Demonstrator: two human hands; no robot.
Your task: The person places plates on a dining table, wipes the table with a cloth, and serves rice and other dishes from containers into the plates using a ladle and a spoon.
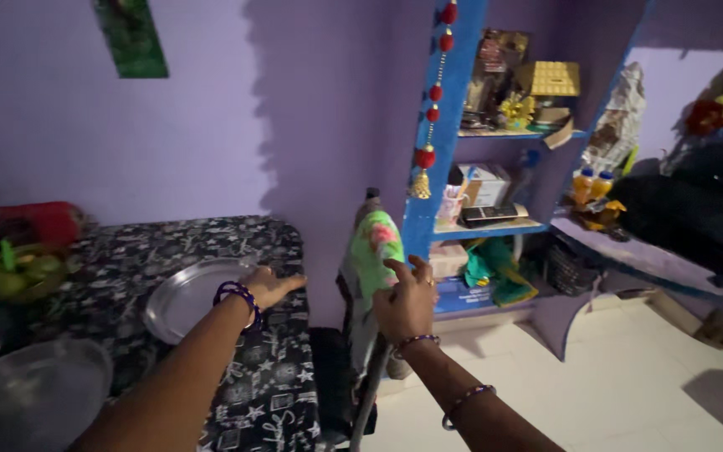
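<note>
Round steel plate (184,297) on the star-patterned black tablecloth (269,393), under our left hand (268,286).
Left fingers lie flat, pressed together on its rim; our right hand (403,303) clasps a green floral cloth bundle (371,251). We judge a nudge could slide the plate off the edge.

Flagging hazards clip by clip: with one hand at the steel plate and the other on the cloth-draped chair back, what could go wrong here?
1. The left hand rests at the rim of the steel plate, which lies close to the edge of the patterned tabletop; a nudge might slide it off.
2. The right hand presses on the floral cloth over the chair back; leaning there could tip the chair or slip the cloth.
3. The room is dim, so edges are hard to judge.
</note>
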